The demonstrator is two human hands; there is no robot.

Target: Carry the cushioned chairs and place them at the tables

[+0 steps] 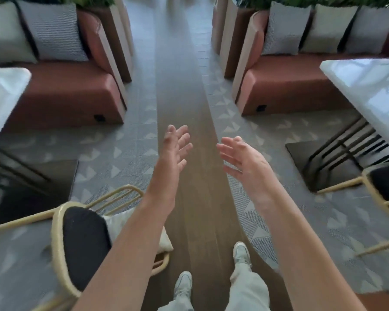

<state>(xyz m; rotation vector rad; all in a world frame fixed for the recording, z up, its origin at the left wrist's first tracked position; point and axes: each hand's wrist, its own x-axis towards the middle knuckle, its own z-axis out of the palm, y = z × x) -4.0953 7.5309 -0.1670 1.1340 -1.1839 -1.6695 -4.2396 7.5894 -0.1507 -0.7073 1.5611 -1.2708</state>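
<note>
A cushioned chair point(81, 245) with a pale yellow frame, black back pad and cream seat stands at lower left, under my left forearm, beside the white table point(2, 95) on the left. A second such chair point(384, 187) stands at the right edge by the other white table point(364, 81). My left hand point(175, 147) and my right hand point(240, 158) are both stretched out in front of me over the wooden floor strip, fingers spread and relaxed, holding nothing. Neither hand touches a chair.
A dark wooden walkway point(184, 97) runs straight ahead between grey patterned carpet. Rust-coloured sofas point(61, 93) with grey cushions flank it on both sides, with planters behind them. Dark table bases point(328, 167) sit on the carpet. My feet stand on the walkway.
</note>
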